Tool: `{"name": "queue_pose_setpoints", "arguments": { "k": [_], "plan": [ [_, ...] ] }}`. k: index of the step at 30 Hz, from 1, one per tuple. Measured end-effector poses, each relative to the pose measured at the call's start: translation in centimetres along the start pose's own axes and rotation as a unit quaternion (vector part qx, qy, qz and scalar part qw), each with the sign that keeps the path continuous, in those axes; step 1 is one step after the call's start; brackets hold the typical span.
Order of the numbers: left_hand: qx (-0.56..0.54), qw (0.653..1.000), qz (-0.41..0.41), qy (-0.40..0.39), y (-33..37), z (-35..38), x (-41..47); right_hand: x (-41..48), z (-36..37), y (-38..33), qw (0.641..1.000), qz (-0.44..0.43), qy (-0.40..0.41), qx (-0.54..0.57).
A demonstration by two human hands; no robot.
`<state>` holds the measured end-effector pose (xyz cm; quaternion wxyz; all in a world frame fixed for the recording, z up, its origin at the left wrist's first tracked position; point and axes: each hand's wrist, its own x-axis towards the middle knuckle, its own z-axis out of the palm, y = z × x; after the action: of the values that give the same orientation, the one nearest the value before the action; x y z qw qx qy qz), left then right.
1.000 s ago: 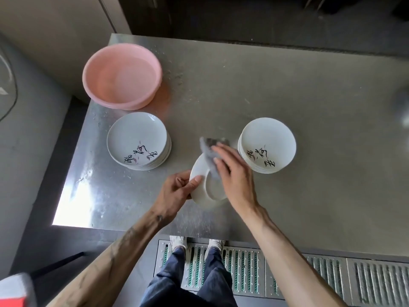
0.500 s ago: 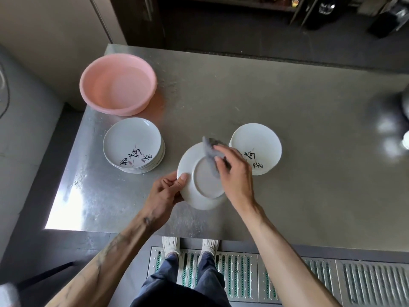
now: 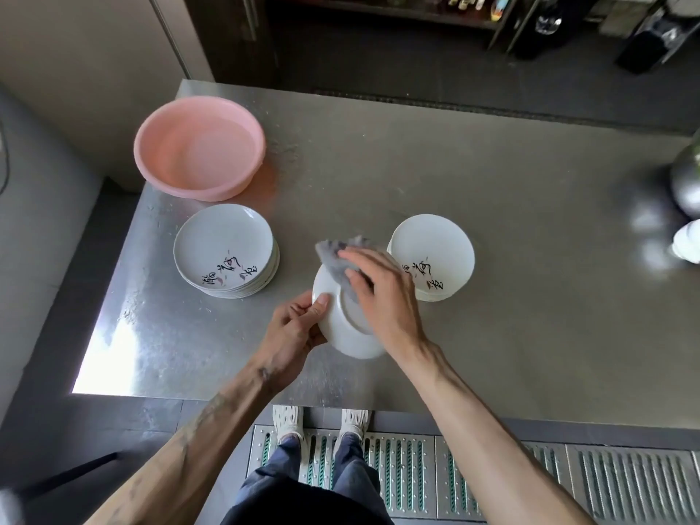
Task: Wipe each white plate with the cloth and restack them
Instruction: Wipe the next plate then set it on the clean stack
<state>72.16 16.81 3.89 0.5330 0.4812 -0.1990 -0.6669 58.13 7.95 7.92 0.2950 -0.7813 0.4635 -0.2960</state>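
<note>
Shoes (image 3: 320, 424) and a slatted floor grate (image 3: 492, 483) sit nearest us, below the table (image 3: 530, 297) edge. Above the near edge we hold one white plate (image 3: 341, 331) tilted, underside and foot ring toward us, clear of the surface. Our left hand (image 3: 291, 331) is closed on its left rim, thumb on the back, fingers hidden behind. Our right hand (image 3: 382, 297) lies flat, fingers extended, pressing the grey cloth (image 3: 335, 259) against the plate's upper back; a bunched end of cloth sticks out past the fingertips.

Step in hand, as we judge it: wiping the underside of this plate, mid-task.

Further out, one stack of plates (image 3: 225, 255) stands to the left and another stack (image 3: 433, 255) to the right, just behind the right hand, both face up with brush lettering. Which is wiped and which is waiting we cannot tell. Beyond the left stack rests a pink basin (image 3: 199, 147).

Next move likely calls for finishing the back, then lowering the plate level and centred onto the finished stack, with a gentle set-down to avoid chipping.
</note>
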Motion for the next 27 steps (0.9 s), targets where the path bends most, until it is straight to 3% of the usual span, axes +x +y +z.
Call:
{"name": "queue_pose_setpoints", "arguments": {
  "k": [4, 8, 10, 15, 17, 23, 27],
  "plan": [
    [-0.003, 1.000, 0.011, 0.002, 0.4, -0.6, -0.3, -1.3, 0.4, 0.9, 0.993, -0.091, -0.070, 0.019],
    [0.015, 1.000, -0.005, 0.025, 0.2, -1.3, -0.6, 0.0, -0.3, 2.2, 0.999, 0.048, 0.017, 0.016],
    [0.018, 0.999, -0.009, 0.030, 0.2, -1.4, -0.5, 0.3, -0.3, 2.0, 0.997, 0.070, 0.026, 0.003],
    [0.022, 0.999, -0.011, 0.024, 0.6, -1.4, -0.3, -1.1, 1.6, -0.1, 0.993, -0.084, -0.077, 0.003],
    [0.019, 0.999, -0.009, 0.028, 0.5, -1.5, -0.4, -1.1, 1.6, 0.2, 0.991, -0.103, -0.085, 0.003],
    [-0.017, 0.998, -0.007, 0.053, 1.1, -1.3, -0.6, 0.0, 0.1, 2.4, 0.997, 0.074, 0.030, 0.009],
    [-0.039, 0.998, -0.006, 0.056, 1.3, -1.1, -0.3, -2.7, 1.5, 1.0, 0.999, 0.042, 0.022, -0.018]
  ]
}}
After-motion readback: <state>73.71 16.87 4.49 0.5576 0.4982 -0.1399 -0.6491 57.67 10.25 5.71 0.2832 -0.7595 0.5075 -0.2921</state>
